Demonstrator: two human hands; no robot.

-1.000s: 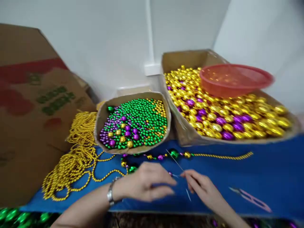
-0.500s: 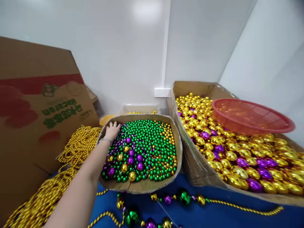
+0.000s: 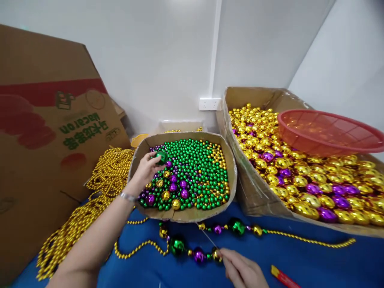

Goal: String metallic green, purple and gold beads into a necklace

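My left hand (image 3: 147, 170) is closed around a large shiny green bead (image 3: 161, 157), held over the left side of a cardboard box (image 3: 180, 216) of loose green, purple and gold beads (image 3: 189, 168). At the bottom, my right hand (image 3: 244, 270) pinches a thin straight strand (image 3: 210, 239), which I cannot tell as wire or thread. Its fingertips are at a gold bead (image 3: 217, 255) ending a strung row with a purple bead (image 3: 199, 255) and a big green bead (image 3: 177, 246). Behind it lies another strung stretch with a green bead (image 3: 237, 226) and a gold bead chain (image 3: 309, 238).
Piled gold bead chains (image 3: 112, 172) lie at left before a large carton (image 3: 42, 160). On the right, a cardboard box (image 3: 255, 196) holds gold and purple beads under a red plastic basket (image 3: 330, 148). A red-and-yellow object (image 3: 283, 277) lies on the blue tabletop (image 3: 252, 244).
My left hand has come up out of the beads, rightward and nearer, with a large green bead in its fingers. My right hand has come into view at the strung row. The view has tilted down.
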